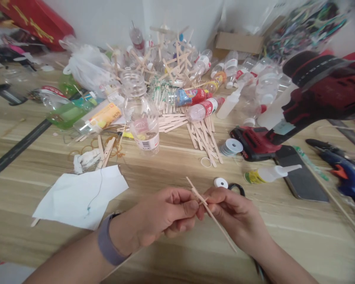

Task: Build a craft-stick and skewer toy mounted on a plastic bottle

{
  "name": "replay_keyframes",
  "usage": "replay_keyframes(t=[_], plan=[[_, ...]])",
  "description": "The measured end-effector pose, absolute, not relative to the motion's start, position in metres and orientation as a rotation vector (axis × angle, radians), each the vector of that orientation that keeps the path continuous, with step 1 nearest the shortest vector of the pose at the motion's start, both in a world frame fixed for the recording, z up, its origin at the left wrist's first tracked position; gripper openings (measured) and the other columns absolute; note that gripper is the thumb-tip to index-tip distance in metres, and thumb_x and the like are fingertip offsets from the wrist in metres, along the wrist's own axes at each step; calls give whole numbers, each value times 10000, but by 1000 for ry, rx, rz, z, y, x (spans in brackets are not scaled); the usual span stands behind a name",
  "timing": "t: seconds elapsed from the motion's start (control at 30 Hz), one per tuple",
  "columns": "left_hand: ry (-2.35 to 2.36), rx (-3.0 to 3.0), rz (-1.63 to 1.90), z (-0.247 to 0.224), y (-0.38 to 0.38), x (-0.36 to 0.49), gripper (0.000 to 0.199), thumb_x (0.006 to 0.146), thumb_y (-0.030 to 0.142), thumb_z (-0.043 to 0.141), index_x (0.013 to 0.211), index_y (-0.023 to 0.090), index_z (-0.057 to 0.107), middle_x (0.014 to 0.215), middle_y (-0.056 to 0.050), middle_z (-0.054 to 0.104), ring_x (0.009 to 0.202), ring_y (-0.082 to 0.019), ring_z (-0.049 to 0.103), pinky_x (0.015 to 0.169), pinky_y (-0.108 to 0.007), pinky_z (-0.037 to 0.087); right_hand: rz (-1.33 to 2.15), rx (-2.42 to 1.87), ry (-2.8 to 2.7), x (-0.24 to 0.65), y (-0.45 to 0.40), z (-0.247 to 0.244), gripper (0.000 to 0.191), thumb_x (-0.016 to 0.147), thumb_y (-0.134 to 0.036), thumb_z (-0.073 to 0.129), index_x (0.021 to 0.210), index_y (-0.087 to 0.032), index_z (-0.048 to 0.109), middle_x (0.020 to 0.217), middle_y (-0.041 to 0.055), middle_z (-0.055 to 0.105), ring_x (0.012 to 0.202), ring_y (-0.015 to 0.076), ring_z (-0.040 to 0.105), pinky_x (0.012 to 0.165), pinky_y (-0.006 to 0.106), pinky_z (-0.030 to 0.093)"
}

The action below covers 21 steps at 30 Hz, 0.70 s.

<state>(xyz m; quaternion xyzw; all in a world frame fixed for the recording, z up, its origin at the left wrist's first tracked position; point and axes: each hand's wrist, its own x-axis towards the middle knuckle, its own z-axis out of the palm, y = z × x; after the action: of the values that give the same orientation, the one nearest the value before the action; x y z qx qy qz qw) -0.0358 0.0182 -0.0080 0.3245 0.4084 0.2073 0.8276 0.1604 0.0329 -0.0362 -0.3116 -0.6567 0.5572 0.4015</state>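
Near the table's front edge, my left hand (173,211) and my right hand (235,215) meet around thin wooden sticks (220,228). The sticks slant from upper left to lower right between the fingertips. My left thumb and fingers pinch them from the left, and my right fingers close on the joint from the other side. Something small and thin shows at the joint, too small to make out. Just behind my right hand are a white spool (220,182) and a black ring-shaped handle (236,189), partly hidden.
White paper (79,197) lies at the left. A clear bottle (142,118) stands mid-table, before loose sticks (204,140) and many bottles. At the right are a red power drill (319,90), a phone (300,173), a glue bottle (263,174) and a blue glue gun (343,169).
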Motion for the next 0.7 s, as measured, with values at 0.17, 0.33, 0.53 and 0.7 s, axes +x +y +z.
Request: replay_keyframes(t=[0.17, 0.33, 0.53, 0.7], plan=[[876, 689, 433, -8, 18, -36, 440, 755, 601, 684, 843, 180, 589, 576, 68, 419, 487, -66, 247, 440, -219, 128, 1353, -830, -1699, 162, 33, -40, 178, 937, -351, 633, 811, -227, 657, 688, 9, 684, 640, 138, 660, 580, 237, 523], [884, 702, 428, -8, 18, -36, 411, 783, 574, 686, 820, 174, 597, 581, 63, 412, 499, -69, 253, 446, -222, 127, 1330, -865, -1787, 164, 34, -36, 234, 936, -390, 624, 777, -220, 646, 670, 21, 679, 635, 153, 653, 578, 261, 513], [875, 698, 409, -8, 18, -36, 413, 749, 565, 723, 791, 172, 603, 577, 61, 419, 509, -73, 276, 452, -222, 145, 1344, -818, -1836, 166, 34, -33, 230, 957, -375, 594, 790, -222, 633, 672, 20, 680, 634, 151, 654, 586, 261, 512], [890, 744, 466, -9, 17, -35, 399, 781, 555, 692, 794, 166, 606, 558, 61, 417, 502, -77, 276, 445, -226, 152, 1361, -815, -1840, 165, 33, -38, 167, 964, -310, 592, 819, -232, 622, 701, 2, 673, 655, 136, 643, 623, 251, 505]])
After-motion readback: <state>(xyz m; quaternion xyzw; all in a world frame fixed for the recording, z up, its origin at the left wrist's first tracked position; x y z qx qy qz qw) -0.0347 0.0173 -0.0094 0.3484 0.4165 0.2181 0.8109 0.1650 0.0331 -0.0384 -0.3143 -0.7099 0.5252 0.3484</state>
